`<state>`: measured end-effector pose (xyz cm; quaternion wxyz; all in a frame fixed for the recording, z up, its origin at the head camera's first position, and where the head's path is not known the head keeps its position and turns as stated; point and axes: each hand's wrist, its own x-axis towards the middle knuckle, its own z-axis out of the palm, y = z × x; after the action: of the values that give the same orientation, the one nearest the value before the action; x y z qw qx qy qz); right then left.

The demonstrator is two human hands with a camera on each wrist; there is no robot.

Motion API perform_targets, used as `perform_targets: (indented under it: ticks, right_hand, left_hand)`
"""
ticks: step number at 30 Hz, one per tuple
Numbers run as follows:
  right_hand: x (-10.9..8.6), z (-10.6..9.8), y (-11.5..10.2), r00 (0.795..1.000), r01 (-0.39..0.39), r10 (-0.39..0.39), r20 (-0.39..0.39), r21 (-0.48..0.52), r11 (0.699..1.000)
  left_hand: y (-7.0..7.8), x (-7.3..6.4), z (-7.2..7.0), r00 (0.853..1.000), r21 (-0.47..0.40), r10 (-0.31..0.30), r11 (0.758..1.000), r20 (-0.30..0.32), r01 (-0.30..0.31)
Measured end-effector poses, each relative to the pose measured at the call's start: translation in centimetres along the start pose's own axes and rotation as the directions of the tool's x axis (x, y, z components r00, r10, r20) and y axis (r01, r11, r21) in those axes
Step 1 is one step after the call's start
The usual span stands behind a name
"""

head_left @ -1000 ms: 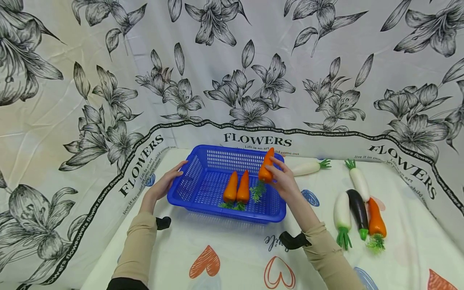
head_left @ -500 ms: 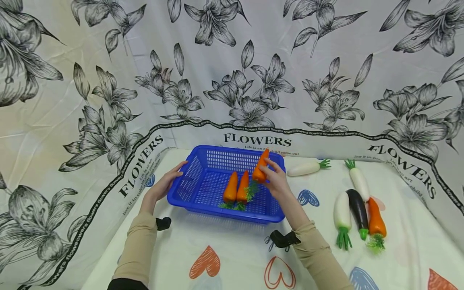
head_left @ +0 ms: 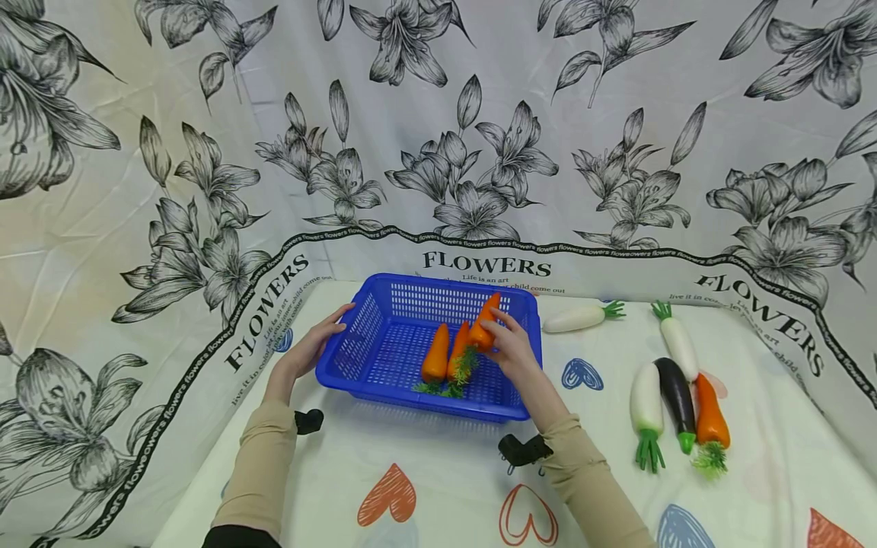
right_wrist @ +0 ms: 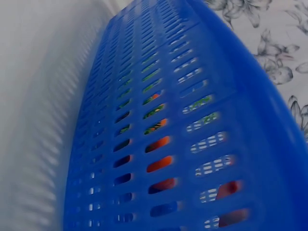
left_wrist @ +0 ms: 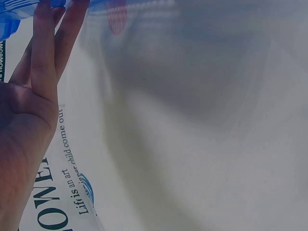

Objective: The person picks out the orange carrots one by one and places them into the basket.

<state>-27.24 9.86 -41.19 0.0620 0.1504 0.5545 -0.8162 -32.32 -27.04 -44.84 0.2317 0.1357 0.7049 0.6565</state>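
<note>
A blue slatted plastic basket [head_left: 384, 373] stands in the middle of the head view. At its left end my left hand [head_left: 311, 350] holds the rim; in the left wrist view the fingers [left_wrist: 44, 57] reach up to the basket's underside. My right hand [head_left: 512, 346], over the basket's right part, pinches an orange carrot [head_left: 485, 323] with green leaves, tip pointing up and away. Two more carrots lie inside, the left one [head_left: 435, 356] in full view and the other [head_left: 457, 354] partly covered by the held carrot. The right wrist view shows mostly the basket's slatted side [right_wrist: 159, 120].
Right of the basket lies a white radish [head_left: 578, 318]. Farther right are another white radish [head_left: 680, 342], a third radish [head_left: 646, 396], an eggplant [head_left: 677, 399] and a carrot [head_left: 712, 415]. A flower-printed curtain [head_left: 479, 175] rises behind the table.
My right hand has moved left and lower into the basket with the carrot, toward the two carrots lying there. The left hand and the basket have stayed in place.
</note>
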Motion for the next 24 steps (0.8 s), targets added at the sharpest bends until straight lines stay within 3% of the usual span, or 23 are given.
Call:
perform_targets:
  ticks: [10,18,24]
  right_hand:
    - [0.4,0.2,0.9,1.000,-0.010,0.010,-0.007,-0.052,0.999]
    - [0.7,0.1,1.1,0.995,-0.101,0.102,0.004,-0.083,0.991]
    - [0.6,0.1,1.1,0.984,-0.177,0.173,-0.035,-0.154,0.972]
  left_hand:
    - [-0.3,0.0,-0.2,1.000,0.024,0.003,1.000,-0.015,-0.003]
    - [-0.4,0.1,-0.5,1.000,0.042,-0.003,0.999,-0.018,0.004]
    - [-0.3,0.2,-0.4,1.000,0.043,-0.005,0.999,-0.012,0.005]
